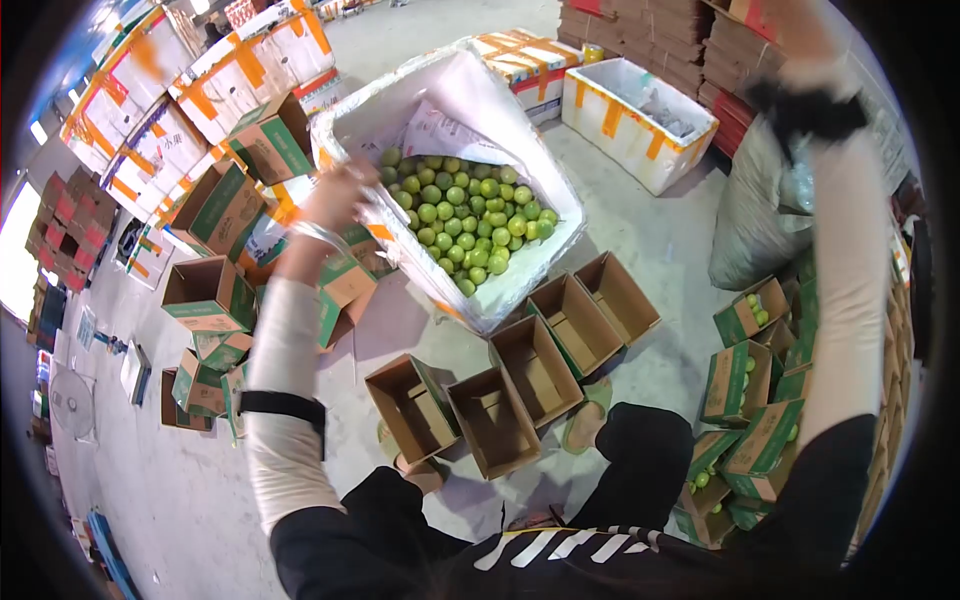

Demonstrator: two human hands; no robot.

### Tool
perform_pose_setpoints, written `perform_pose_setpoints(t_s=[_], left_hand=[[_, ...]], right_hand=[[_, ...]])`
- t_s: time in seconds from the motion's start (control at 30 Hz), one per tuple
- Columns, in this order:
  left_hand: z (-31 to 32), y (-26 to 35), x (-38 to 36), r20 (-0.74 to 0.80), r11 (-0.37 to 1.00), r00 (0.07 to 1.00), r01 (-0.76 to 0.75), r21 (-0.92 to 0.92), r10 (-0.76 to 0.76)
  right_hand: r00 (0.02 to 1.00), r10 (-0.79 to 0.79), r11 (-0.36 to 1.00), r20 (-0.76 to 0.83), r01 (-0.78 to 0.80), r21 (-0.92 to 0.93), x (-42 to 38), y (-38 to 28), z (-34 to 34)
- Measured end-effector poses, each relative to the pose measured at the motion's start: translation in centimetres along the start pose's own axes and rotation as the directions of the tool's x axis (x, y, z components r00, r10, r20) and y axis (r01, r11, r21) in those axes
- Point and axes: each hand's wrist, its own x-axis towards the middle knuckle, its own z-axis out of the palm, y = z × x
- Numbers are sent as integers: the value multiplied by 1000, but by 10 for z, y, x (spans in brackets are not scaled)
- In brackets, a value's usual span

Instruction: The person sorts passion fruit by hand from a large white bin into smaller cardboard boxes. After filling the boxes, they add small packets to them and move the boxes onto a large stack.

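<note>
My left hand (338,196) grips the near-left rim of a big white foam box (500,110), which stands tilted toward me and holds many green round fruits (468,212). A clear plastic strip hangs by that wrist. My right arm reaches up at the right side; its hand (805,30) is at the top edge of the view, above a black wristband, and what it holds is hidden. Below the foam box, several empty brown cartons (520,372) stand open in a row on the floor.
Green-and-brown cartons (214,210) lie piled at the left. More green cartons holding fruit (748,312) are stacked at the right beside a grey sack (752,220). Taped white foam boxes (640,118) and brown cardboard stacks stand at the back. Bare concrete floor (170,490) spreads lower left.
</note>
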Motion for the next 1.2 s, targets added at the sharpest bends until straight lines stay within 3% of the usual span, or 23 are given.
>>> perform_pose_setpoints(t_s=[0.03, 0.07, 0.13, 0.2, 0.27, 0.33, 0.4, 0.43, 0.47, 0.5, 0.53, 0.67, 0.73, 0.83, 0.9, 0.93, 0.97, 1.03, 1.07, 1.1, 1.17, 1.2], left_hand=[[29, -27, -13, 72, 992, 994, 71, 107, -79], [39, -80, -5, 183, 986, 979, 56, 156, -85], [47, -145, 1, 104, 967, 976, 167, 192, -190], [55, -197, 6, -212, 975, 977, 81, 209, -36], [82, -229, 8, -380, 959, 897, 275, 74, -228], [116, -277, 28, -492, 968, 869, 73, 239, 56], [137, -282, 48, -477, 980, 866, -67, 190, 151], [141, -264, 53, -494, 980, 862, -13, 201, 113], [146, -240, 44, -505, 977, 861, 48, 207, 64], [147, -226, 36, -535, 985, 844, 126, 121, -42], [140, -229, 28, -539, 979, 841, 143, 143, -44], [118, -244, -15, -524, 976, 843, -7, 217, 123], [82, -274, -31, -526, 981, 830, -131, 141, 187], [56, -277, -55, -518, 994, 853, 100, 32, -69], [48, -276, -42, -596, 986, 791, -60, 155, 141], [52, -275, -36, -595, 988, 792, -68, 135, 136], [51, -271, -38, -604, 987, 791, 1, 158, 96], [49, -251, -42, -617, 977, 785, 85, 197, 56], [60, -229, -40, -624, 782, 694, 140, 607, 360], [74, -216, -43, -473, 425, 621, 238, 873, 625], [111, -208, -49, -396, 562, 712, 3, 827, 580], [125, -204, -42, -232, 610, 794, -208, 765, 561]], right_hand=[[941, -18, 995, 338, 51, -89, -18, 17, 42], [855, -107, 991, 508, 49, 126, -32, 63, 91], [789, -66, 998, 610, 59, 32, -60, 132, 158], [859, 83, 994, 505, -35, -104, -87, 196, 203], [934, 146, 989, 327, -138, -47, -112, 294, 250], [928, 343, 919, 145, -300, -257, -142, 360, 280], [947, 318, 919, 49, -296, -260, -186, 467, 323], [896, 443, 866, 17, -423, -265, -201, 477, 332], [822, 569, 791, -5, -549, -269, -221, 478, 340], [757, 642, 763, 121, -646, -6, -235, 481, 350], [688, 673, 646, 273, -726, 235, -251, 482, 362], [602, 781, 549, 166, -788, 278, -317, 484, 396], [706, 705, 654, 69, -684, 324, -358, 443, 413], [665, 711, 612, 228, -745, 265, -319, 390, 407], [702, 659, 673, 269, -711, 206, -340, 388, 399], [706, 622, 708, 338, -692, 142, -353, 390, 391], [618, 603, 679, 505, -730, 81, -340, 375, 364], [707, 658, 750, 260, -645, -144, -354, 382, 343], [751, 649, 753, 120, -610, -247, -351, 373, 323], [744, 656, 747, 130, -615, -251, -354, 358, 309], [401, 843, 537, 358, -657, -529, -363, 331, 281], [283, 831, 528, 479, -669, -522, -401, 341, 285]])
